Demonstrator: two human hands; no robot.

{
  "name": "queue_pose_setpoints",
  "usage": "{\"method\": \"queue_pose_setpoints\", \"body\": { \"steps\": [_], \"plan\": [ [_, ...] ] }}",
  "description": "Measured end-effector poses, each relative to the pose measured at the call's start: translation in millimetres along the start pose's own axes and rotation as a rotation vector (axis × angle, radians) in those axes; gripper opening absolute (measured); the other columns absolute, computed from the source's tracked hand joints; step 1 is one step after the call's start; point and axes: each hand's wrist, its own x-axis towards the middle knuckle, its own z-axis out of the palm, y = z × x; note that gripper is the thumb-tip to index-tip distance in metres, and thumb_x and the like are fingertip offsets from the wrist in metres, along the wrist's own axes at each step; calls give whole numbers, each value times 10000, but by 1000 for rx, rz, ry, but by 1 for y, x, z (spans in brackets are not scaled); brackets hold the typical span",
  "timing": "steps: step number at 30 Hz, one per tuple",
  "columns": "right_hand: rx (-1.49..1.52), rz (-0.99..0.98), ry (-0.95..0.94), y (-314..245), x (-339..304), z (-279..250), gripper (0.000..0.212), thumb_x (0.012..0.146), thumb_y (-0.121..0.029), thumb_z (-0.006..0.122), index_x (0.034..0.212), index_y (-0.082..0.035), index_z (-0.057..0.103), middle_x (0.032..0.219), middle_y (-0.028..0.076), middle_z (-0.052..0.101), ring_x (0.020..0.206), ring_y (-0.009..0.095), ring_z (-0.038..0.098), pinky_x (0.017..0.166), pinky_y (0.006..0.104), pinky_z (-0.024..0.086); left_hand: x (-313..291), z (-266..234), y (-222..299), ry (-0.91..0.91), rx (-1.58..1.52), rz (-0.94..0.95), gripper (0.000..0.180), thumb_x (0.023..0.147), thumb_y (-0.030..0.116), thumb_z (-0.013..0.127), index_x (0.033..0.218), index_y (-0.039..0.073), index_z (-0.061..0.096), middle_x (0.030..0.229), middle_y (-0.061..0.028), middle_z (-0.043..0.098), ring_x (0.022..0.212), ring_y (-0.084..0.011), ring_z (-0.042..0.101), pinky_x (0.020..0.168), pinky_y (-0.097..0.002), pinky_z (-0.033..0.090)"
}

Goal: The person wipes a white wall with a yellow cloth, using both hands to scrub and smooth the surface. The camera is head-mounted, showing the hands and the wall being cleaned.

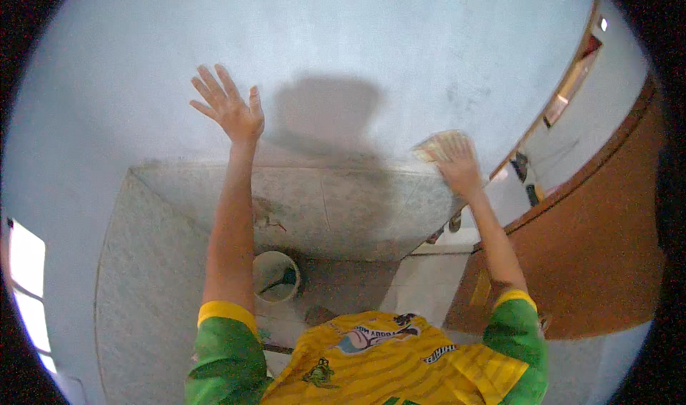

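Observation:
My left hand (pixel 232 112) is raised at the pale blue wall (pixel 429 55), its fingers spread and nothing in them. To the right and a little lower, my right hand (pixel 461 169) holds a folded pale yellowish cloth (pixel 431 149) flat at the wall, just above the tiled lower part (pixel 350 198). The fingers lie over the cloth, and this hand is slightly blurred. My head's dark shadow falls on the wall between both hands.
A whitish bucket (pixel 275 276) with something dark inside stands on the floor below my left forearm. At the right are a brown door (pixel 579 241) and a doorway with a wooden frame (pixel 547 105). A bright window (pixel 28 262) is at the far left.

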Motion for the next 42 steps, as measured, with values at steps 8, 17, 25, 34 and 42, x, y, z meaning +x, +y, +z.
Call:
{"method": "queue_pose_setpoints", "body": {
  "steps": [8, 17, 25, 34, 42],
  "plan": [
    [-42, 155, 265, -117, 205, -20, 540, 983, -189, 518, 1507, -318, 542, 1665, 128, 357, 1518, 437, 320, 1225, 651, 236, 4, -3, 5, 38, -26, -118, 803, 1038, 613, 395, 1637, 86, 305, 1713, -245, 158, 1574, -502, 82, 1143, -787, 2],
    [-117, 205, 299, 19, 117, -67, 594, 977, -198, 580, 1560, -267, 489, 1676, 154, 321, 1540, 436, 264, 1246, 590, 175, -3, -4, -15, -6, 2, -211, 799, 1019, 524, 476, 1655, 97, 251, 1724, -234, 118, 1582, -486, 57, 1204, -705, -23],
    [-70, 267, 522, -105, 314, -81, 589, 950, -271, 626, 1531, -269, 527, 1671, 168, 334, 1538, 478, 235, 1218, 640, 182, -6, -12, -12, -50, -46, -222, 820, 994, 500, 533, 1649, 87, 264, 1719, -253, 106, 1578, -495, 57, 1195, -725, -31],
    [-183, 323, 531, -18, 217, -100, 567, 968, -248, 543, 1525, -146, 522, 1663, 233, 311, 1537, 471, 239, 1250, 616, 86, -14, -23, -3, -108, -16, -218, 817, 986, 514, 539, 1623, 56, 309, 1705, -270, 145, 1566, -518, 81, 1174, -772, -9],
    [-370, 204, 422, -159, 425, -101, 518, 996, -318, 554, 1506, -229, 550, 1677, 152, 330, 1531, 444, 270, 1240, 625, 156, -26, -25, 10, -219, -109, -247, 757, 993, 488, 568, 1622, 129, 347, 1718, -218, 156, 1568, -489, 120, 1194, -750, 35]
  ]
}}
